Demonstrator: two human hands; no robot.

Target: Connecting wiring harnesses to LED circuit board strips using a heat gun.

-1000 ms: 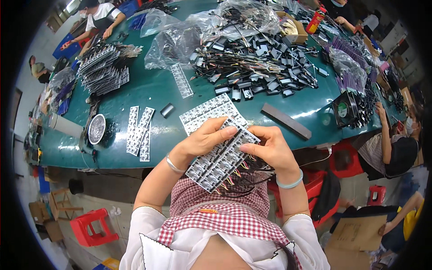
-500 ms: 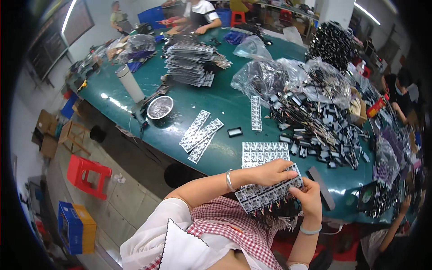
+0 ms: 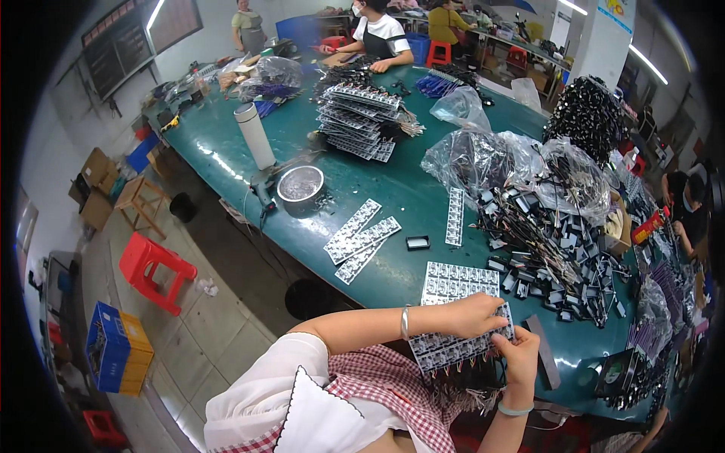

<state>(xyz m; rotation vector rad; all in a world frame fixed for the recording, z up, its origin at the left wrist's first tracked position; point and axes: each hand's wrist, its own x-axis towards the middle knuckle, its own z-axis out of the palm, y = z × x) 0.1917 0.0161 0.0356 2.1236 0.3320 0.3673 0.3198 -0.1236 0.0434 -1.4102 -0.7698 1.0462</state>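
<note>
Close to my body, a panel of small white-and-black circuit boards (image 3: 445, 350) is gripped in both hands. My left hand (image 3: 477, 314) reaches across its upper side with the fingers closed at the right-hand end. At that same end, my right hand (image 3: 519, 353) pinches the edge between thumb and fingers. Thin coloured wires (image 3: 457, 368) hang from the panel's near edge, and a dark bundle of leads lies below it. Just beyond my left hand, a second circuit-board panel (image 3: 462, 278) lies flat on the green table (image 3: 377, 291), partly covered by my hand and the held panel.
Loose board strips (image 3: 366, 240) lie left of the panels, near a metal bowl (image 3: 300, 185) and a white flask (image 3: 255, 136). A heap of black casings and cables (image 3: 551, 249) covers the right side. Farther back stands a board stack (image 3: 355, 121); a person (image 3: 377, 38) sits beyond it.
The whole view has shifted, so the table and its contents appear lower and farther right. Both hands keep hold of the panel, which looks more foreshortened than before.
</note>
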